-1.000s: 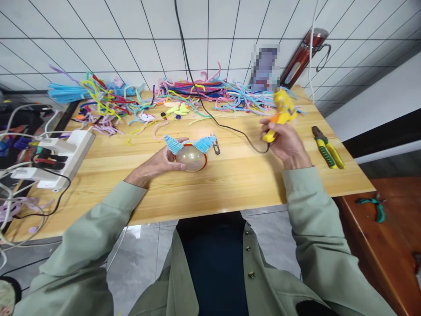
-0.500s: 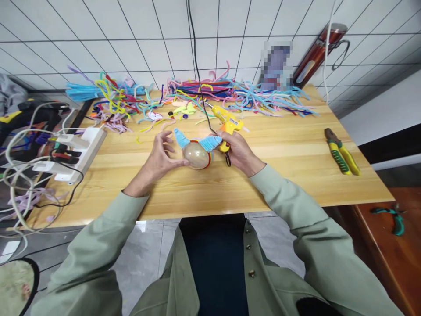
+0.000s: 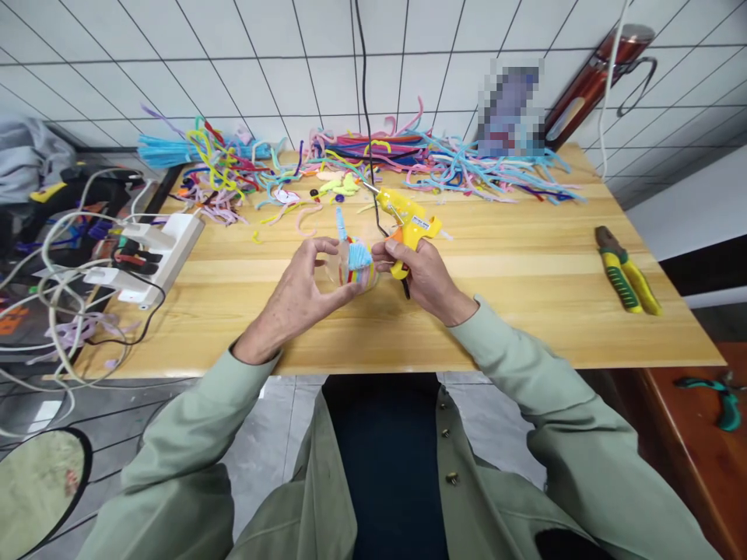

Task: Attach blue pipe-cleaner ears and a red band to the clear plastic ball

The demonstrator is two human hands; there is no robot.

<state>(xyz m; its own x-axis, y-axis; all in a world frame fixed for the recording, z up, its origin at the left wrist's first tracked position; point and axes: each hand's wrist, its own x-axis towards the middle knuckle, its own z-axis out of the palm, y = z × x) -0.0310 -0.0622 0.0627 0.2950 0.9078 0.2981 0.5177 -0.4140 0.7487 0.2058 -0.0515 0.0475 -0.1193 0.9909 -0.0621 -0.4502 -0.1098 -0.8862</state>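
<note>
Newly turned: clear rounded piece with blue fuzzy ears

Piece near middle of pale wooden tabletop; lifted or resting, cannot tell. Half a second ago its clear dome faced the viewer; now a striped side shows. Left hand pinches it between thumb and fingers. Right hand, far right a second ago, grips yellow plastic glue gun just beside it.

We see bare desk between our right hand and pliers: room to pass. Pipe cleaners crowd back edge; power strip bars left; black cord hangs midway.
</note>
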